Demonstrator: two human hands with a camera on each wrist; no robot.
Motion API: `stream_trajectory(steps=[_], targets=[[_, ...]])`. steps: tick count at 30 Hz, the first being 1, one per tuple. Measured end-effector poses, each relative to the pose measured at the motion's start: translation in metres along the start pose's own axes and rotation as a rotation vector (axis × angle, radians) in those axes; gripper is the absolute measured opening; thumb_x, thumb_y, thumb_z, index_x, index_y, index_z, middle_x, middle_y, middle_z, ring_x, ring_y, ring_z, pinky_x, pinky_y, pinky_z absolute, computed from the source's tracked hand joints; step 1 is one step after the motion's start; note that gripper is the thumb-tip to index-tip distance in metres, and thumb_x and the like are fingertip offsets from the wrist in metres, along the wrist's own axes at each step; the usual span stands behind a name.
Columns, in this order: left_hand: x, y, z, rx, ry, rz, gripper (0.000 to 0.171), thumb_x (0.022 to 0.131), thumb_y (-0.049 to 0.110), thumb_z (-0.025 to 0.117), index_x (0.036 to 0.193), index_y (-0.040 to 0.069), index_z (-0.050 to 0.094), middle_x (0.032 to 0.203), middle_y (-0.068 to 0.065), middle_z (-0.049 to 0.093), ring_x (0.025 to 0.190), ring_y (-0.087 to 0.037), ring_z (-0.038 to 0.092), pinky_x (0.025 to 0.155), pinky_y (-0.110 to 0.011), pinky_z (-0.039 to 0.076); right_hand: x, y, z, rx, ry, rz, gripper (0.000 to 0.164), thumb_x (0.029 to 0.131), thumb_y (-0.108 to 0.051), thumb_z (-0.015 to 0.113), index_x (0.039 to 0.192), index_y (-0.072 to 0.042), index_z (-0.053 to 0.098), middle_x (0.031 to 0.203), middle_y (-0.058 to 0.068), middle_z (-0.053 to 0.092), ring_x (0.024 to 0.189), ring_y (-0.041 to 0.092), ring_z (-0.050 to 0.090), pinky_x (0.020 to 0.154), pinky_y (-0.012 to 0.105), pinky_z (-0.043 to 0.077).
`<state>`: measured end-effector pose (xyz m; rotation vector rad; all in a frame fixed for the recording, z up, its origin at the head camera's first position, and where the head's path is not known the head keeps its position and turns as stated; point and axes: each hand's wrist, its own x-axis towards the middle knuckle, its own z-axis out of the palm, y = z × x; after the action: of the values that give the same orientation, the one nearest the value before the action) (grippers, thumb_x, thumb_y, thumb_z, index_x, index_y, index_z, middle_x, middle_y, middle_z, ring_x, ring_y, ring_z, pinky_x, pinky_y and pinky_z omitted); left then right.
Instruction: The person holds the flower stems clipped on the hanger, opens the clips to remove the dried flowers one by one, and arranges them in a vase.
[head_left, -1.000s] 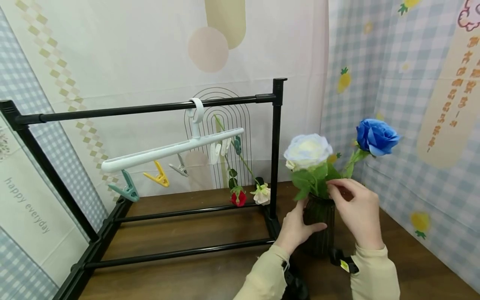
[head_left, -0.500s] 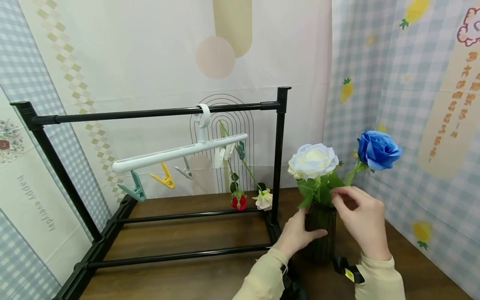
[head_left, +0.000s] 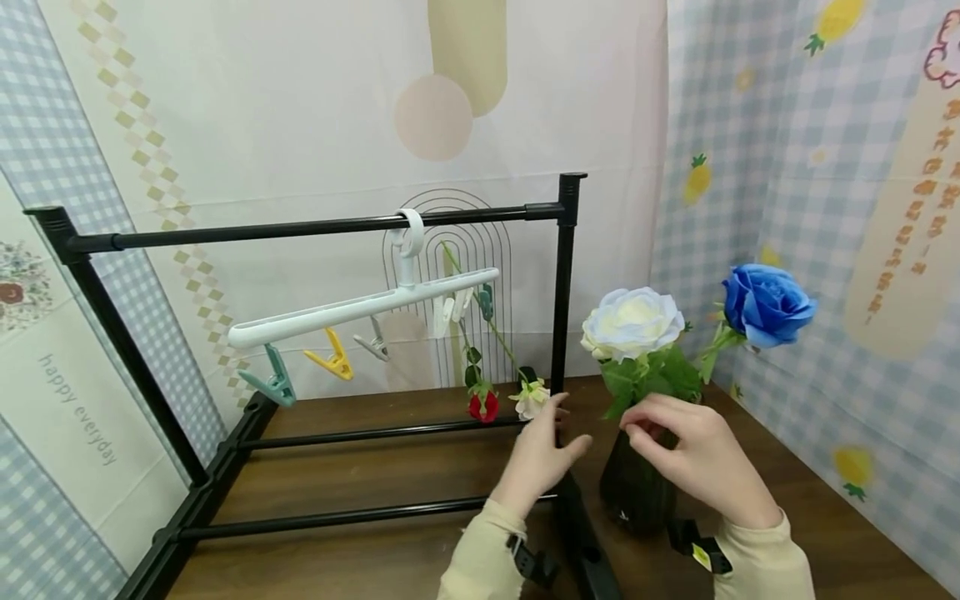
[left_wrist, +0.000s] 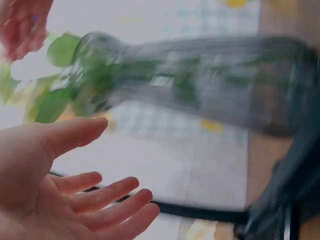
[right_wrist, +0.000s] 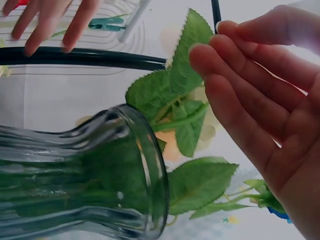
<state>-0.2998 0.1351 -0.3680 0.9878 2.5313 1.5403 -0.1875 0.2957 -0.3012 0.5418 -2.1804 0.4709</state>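
A ribbed glass vase (head_left: pixel 637 483) stands on the table, holding a pale white-blue rose (head_left: pixel 633 323) and a blue rose (head_left: pixel 768 305) with green leaves (right_wrist: pixel 202 185). My right hand (head_left: pixel 693 450) is in front of the vase's mouth, its fingers loosely bent beside the leaves; nothing shows between them. To the left of the vase, near the rack's right post, is my left hand (head_left: pixel 536 458), fingers spread and apart from the glass. The left wrist view, blurred, shows that palm bare below the vase (left_wrist: pixel 190 80).
A black rack (head_left: pixel 315 225) stands at left, with a white hanger (head_left: pixel 360 308) on its top bar. Clips hang from the hanger, among them a yellow clip (head_left: pixel 330 357). A red rose (head_left: pixel 483 406) and a cream rose (head_left: pixel 531 398) hang head down from its right end.
My left hand has let go of the vase and moved left towards the rack's post. My right hand has shifted left from the blue rose's stem to in front of the vase's mouth.
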Motion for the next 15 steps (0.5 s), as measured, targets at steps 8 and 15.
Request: stream_trajectory(steps=[8, 15], targets=[[0.0, -0.026, -0.046, -0.105, 0.162, 0.008, 0.047, 0.092, 0.023, 0.064, 0.134, 0.008, 0.051, 0.121, -0.013, 0.065, 0.115, -0.03, 0.061, 0.091, -0.042, 0.052, 0.003, -0.006, 0.011, -0.025, -0.111, -0.057, 0.036, 0.072, 0.003, 0.077, 0.088, -0.027, 0.068, 0.084, -0.016, 0.066, 0.073, -0.005, 0.058, 0.066, 0.008, 0.042], [0.001, -0.037, -0.076, -0.184, 0.339, 0.001, 0.036, 0.091, 0.014, 0.065, 0.125, 0.007, 0.058, 0.115, -0.016, 0.067, 0.108, -0.029, 0.065, 0.089, -0.043, 0.053, 0.008, -0.014, 0.029, 0.054, -0.186, -0.147, 0.035, 0.074, 0.004, 0.076, 0.088, -0.027, 0.065, 0.084, -0.016, 0.062, 0.067, -0.009, 0.05, 0.062, 0.006, 0.039]])
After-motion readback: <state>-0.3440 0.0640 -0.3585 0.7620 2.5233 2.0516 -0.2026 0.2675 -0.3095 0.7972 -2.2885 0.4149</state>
